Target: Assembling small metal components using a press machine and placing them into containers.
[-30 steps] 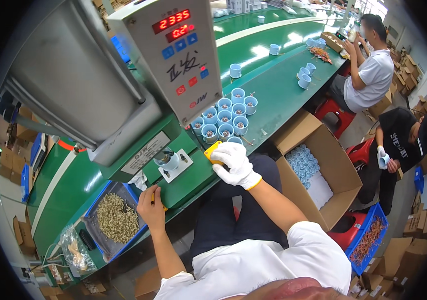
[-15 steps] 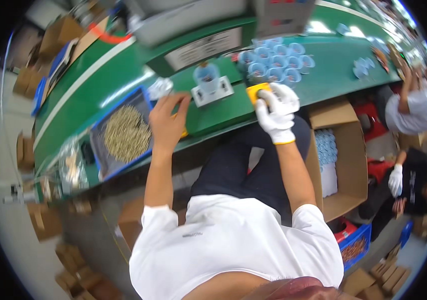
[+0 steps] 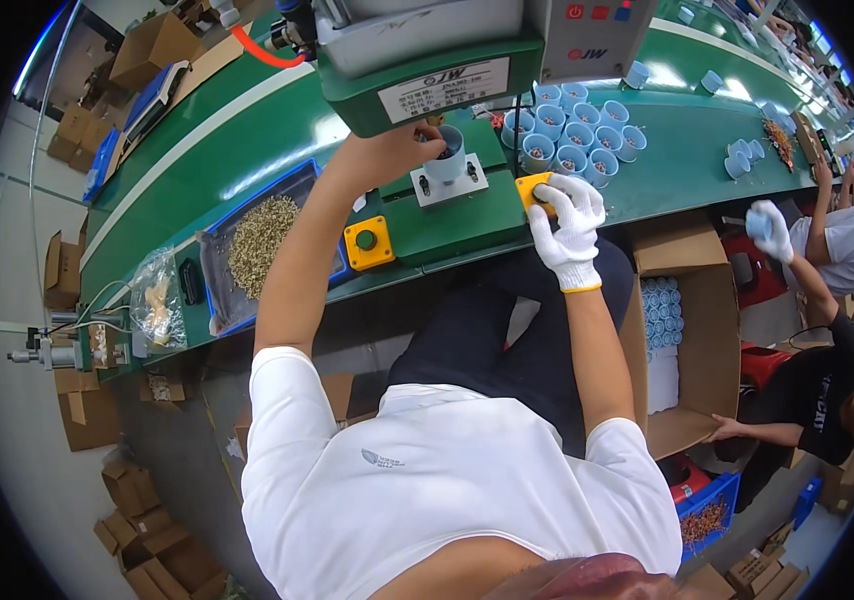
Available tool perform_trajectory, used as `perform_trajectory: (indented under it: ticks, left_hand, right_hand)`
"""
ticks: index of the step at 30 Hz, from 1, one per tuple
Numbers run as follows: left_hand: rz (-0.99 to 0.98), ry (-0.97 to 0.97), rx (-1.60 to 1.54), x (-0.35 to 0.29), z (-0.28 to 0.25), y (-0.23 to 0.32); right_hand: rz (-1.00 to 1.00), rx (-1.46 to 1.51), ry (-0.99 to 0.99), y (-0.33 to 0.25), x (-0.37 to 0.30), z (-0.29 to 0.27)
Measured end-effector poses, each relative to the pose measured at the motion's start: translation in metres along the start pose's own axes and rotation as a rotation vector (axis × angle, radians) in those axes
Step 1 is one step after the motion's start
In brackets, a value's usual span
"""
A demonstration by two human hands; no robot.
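Note:
A light blue cup [image 3: 446, 160] stands upright on the white plate [image 3: 450, 187] of a green press [image 3: 432, 95], under its head. My bare left hand [image 3: 402, 152] reaches to the cup's rim, thumb and fingertips pinched together; whatever sits between them is too small to make out. My right hand [image 3: 569, 222], in a white glove with a yellow cuff, rests on a yellow push-button box [image 3: 529, 190], fingers bent and apart over its button. A second yellow box [image 3: 369, 243] with a dark green button sits left of the press base.
Left lies a blue-rimmed tray [image 3: 215, 300] heaped with small brass-coloured parts [image 3: 262, 245]. Filled blue cups [image 3: 577, 135] crowd right of the press. An open carton [image 3: 692, 390] holds stacked cups by my right leg. A co-worker's gloved hand [image 3: 769, 230] holds a cup; another hand touches the carton.
My left hand has moved up and right from above the left button box to the cup under the press. My right hand stays on its button box. A co-worker's gloved hand has risen.

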State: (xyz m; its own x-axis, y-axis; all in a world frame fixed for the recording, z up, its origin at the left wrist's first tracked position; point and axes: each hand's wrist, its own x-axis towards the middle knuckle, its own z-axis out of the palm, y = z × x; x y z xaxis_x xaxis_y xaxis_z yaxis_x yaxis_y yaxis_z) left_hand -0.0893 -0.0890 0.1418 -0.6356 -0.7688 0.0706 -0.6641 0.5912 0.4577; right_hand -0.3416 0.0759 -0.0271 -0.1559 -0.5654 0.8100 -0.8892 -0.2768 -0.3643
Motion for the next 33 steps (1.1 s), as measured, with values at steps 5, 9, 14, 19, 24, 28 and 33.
perform_trajectory:
  ticks: [5, 9, 14, 19, 24, 28, 33]
  left_hand:
    - [0.075, -0.048, -0.051, 0.01, 0.002, -0.011]
    - [0.069, -0.032, -0.071, -0.004, -0.002, -0.009]
    - [0.004, 0.508, -0.045, -0.117, 0.062, -0.071]
    - [0.025, 0.716, 0.075, -0.162, 0.112, -0.089]
    - [0.204, 0.47, 0.34, -0.152, 0.076, -0.087]
    - [0.264, 0.363, 0.359, -0.153, 0.058, -0.099]
    - [0.271, 0.318, 0.157, -0.152, 0.051, -0.111]
  right_hand:
    - [-0.006, 0.002, -0.019, -0.003, 0.002, 0.0]
    - [0.006, -0.002, -0.019, -0.006, 0.002, 0.001]
    - [0.033, -0.025, -0.019, -0.009, 0.006, 0.003]
    - [0.002, -0.145, -0.051, 0.0, 0.004, 0.0]
    - [-0.077, -0.16, -0.136, -0.017, 0.017, 0.003]
    - [-0.021, -0.198, -0.122, -0.019, 0.013, 0.007]
    - [0.139, -0.24, -0.161, -0.023, 0.012, 0.005]
